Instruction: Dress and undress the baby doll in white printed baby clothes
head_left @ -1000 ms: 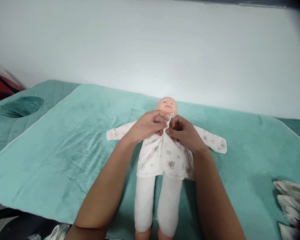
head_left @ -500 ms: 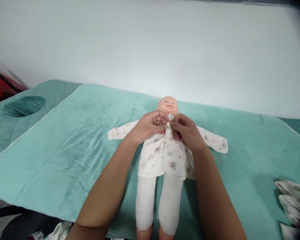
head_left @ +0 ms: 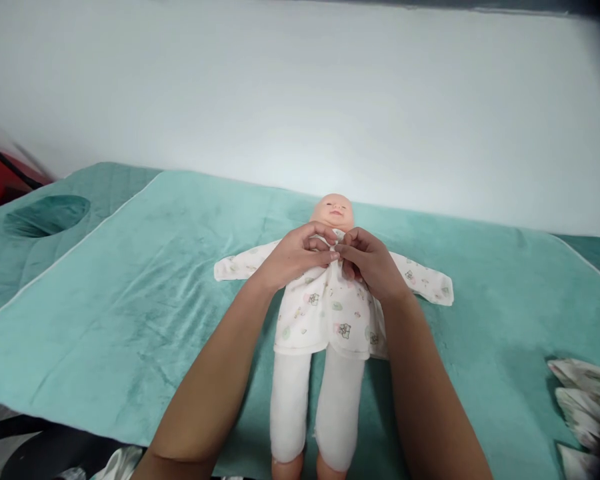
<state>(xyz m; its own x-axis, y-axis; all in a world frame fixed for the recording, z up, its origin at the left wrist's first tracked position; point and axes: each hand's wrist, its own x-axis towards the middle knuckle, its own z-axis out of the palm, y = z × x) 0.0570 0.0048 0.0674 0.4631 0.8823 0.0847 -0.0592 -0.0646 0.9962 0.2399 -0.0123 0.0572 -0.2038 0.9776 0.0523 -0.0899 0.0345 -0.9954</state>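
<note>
A baby doll (head_left: 334, 211) lies on its back on a teal blanket (head_left: 130, 293), head away from me, in a white printed shirt (head_left: 325, 313) and white leggings (head_left: 307, 400). My left hand (head_left: 295, 257) and my right hand (head_left: 370, 263) meet at the doll's upper chest, just under the chin. Both hands have their fingers pinched on the front edges of the shirt near the collar. The sleeves spread out flat to either side.
The blanket covers a padded teal table with a face hole (head_left: 45, 215) at the far left. Folded patterned cloths (head_left: 585, 400) lie at the right edge. A white wall (head_left: 300, 93) stands behind the table.
The raised bit of shirt edge that stood up between my fingers has been drawn down and closed under them. My hands have pressed closer together at the collar.
</note>
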